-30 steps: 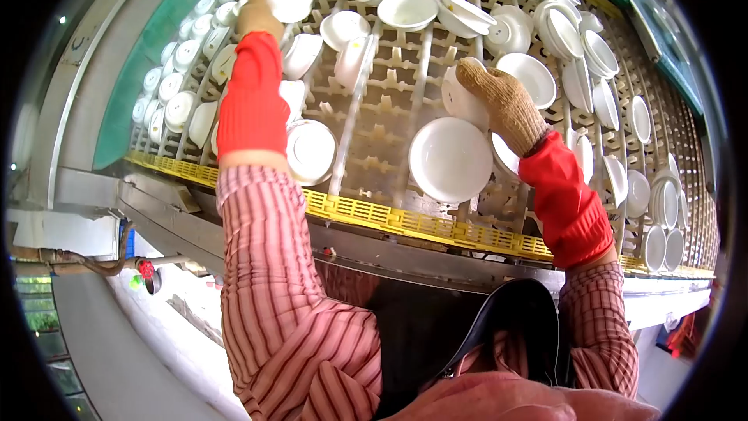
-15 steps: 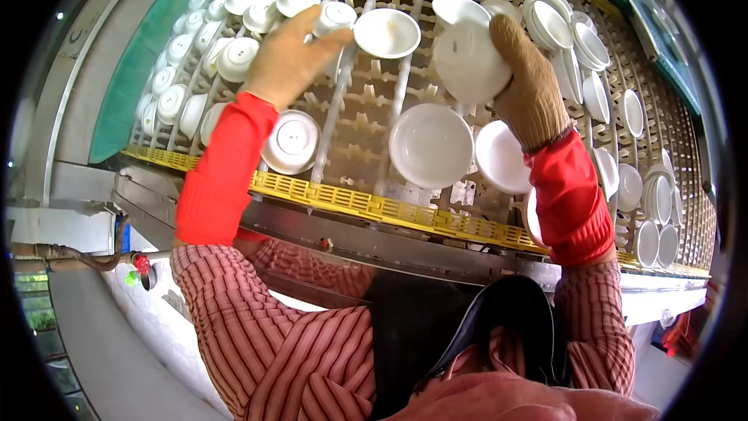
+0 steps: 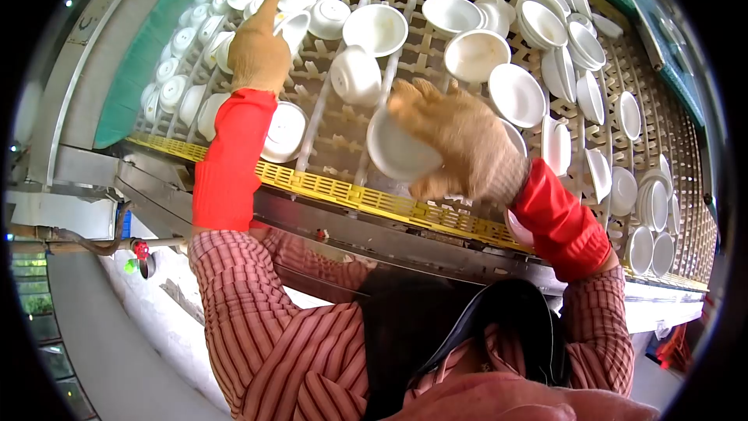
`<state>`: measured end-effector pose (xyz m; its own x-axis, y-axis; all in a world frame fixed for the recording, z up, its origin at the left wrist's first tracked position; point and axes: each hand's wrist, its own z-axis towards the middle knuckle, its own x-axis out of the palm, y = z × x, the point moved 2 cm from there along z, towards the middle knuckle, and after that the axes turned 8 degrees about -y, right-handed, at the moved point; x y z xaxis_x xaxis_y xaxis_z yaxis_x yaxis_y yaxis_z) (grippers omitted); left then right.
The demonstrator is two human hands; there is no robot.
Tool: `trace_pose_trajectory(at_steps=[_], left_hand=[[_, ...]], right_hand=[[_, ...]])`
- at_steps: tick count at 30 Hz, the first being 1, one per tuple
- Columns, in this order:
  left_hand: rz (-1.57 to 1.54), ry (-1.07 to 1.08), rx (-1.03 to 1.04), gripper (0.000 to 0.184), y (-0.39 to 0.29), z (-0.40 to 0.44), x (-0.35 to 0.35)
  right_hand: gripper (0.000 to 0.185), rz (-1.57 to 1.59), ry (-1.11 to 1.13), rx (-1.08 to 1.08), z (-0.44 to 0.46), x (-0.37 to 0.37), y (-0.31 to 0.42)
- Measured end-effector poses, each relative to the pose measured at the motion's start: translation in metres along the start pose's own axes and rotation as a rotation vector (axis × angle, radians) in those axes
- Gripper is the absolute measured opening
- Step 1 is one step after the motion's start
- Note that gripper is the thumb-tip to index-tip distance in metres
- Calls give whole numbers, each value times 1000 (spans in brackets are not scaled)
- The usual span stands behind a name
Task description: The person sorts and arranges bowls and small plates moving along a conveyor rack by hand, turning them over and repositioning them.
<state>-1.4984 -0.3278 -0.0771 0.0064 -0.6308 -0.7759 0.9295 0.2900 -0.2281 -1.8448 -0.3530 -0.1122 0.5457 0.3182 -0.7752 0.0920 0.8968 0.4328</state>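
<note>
My left hand [image 3: 259, 53], in a tan glove, is at the left of the rack with its index finger stretched forward. A small white bowl [image 3: 294, 30] stands tilted against its thumb side and appears gripped there; the thumb is mostly hidden. My right hand [image 3: 463, 136], in a brown knitted glove, reaches over a larger white bowl [image 3: 393, 148] with fingers spread around its right side. Some motion blur shows on these fingers. Between the hands a white bowl [image 3: 356, 76] lies tipped, its base showing. Two upturned bowls, one stained [image 3: 478, 55] and one cleaner [image 3: 517, 96], sit beyond my right hand.
A pegged conveyor rack [image 3: 331, 129] carries many white bowls, base-up at the left and stacked or leaning at the right. A yellow slotted edge [image 3: 351, 193] and a metal ledge [image 3: 374, 230] run along the near side. Green panels [image 3: 128, 105] border the rack.
My left hand has shifted left, and a tilted bowl now shows beside it. My right hand has released its bowl and moved left and down over the larger bowl. The rack's bowls have shifted slightly left.
</note>
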Motion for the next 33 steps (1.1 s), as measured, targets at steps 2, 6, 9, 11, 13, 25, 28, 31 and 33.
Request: trace_pose_trajectory(at_steps=[2, 6, 9, 11, 13, 25, 28, 31, 33], left_hand=[[40, 111, 184, 62, -11, -11, -5], [287, 574, 342, 60, -52, -29, -18], [118, 561, 213, 52, -51, -23, -11], [235, 541, 212, 45, -49, -15, -6], [444, 514, 288, 34, -42, -12, 4], [35, 135, 516, 35, -86, 8, 59], [119, 436, 291, 37, -80, 20, 93], [72, 626, 195, 36, -84, 34, 87], [58, 207, 455, 38, -59, 43, 96]], right_hand=[[83, -279, 250, -156, -4, 2, 8], [63, -271, 105, -223, -10, 14, -4], [53, -228, 233, -30, -2, 11, 1], [52, -94, 170, 30, -4, 11, 2], [53, -30, 260, 295, -8, -3, 3], [65, -98, -316, 86, -36, -41, -47], [55, 291, -318, 347, -19, -34, -73], [59, -194, -361, 283, -20, -41, -80], [58, -293, -454, 256, -27, -42, -84]])
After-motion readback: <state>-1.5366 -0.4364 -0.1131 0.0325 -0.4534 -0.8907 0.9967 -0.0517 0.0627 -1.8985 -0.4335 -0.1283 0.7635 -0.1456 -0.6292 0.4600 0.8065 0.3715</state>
